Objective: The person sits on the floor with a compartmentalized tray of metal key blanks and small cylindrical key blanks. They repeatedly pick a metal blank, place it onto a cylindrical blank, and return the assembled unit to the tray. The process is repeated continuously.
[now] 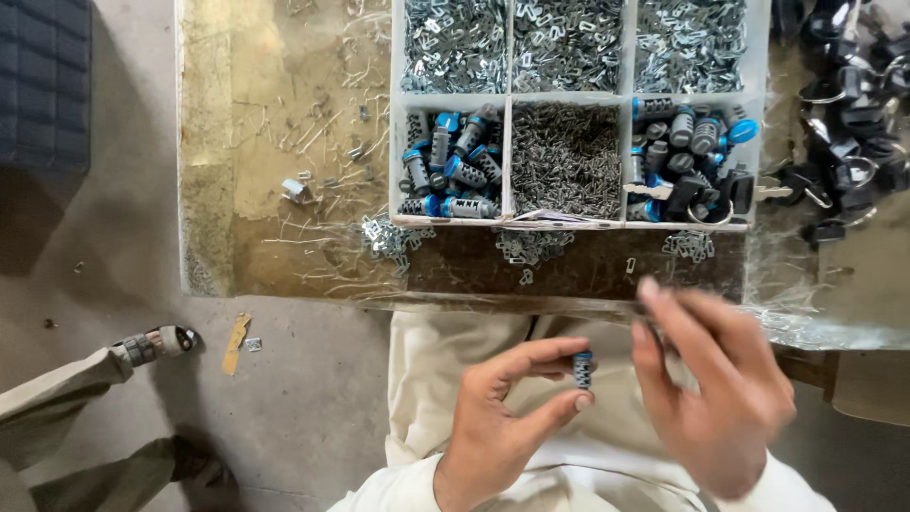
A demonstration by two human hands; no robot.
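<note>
Left hand [498,417] pinches small lock cylinder [582,369] between thumb and forefinger, above lap, before bench [284,142]. Right hand [716,389] open, blurred, holds nothing. Cylinder seems light, stiff, metal; grip on ribbed sides best.

I see a worn wooden workbench [284,142] under scuffed clear plastic sheeting. At twelve o'clock sits a white divided tray [509,152] holding small metal parts and blue-capped lock cylinders. Loose wire springs [322,123] are scattered at ten o'clock. Small heaps of metal clips [529,246] lie just in front of the tray. At two o'clock lies a pile of black-headed keys on rings [848,114].
</note>
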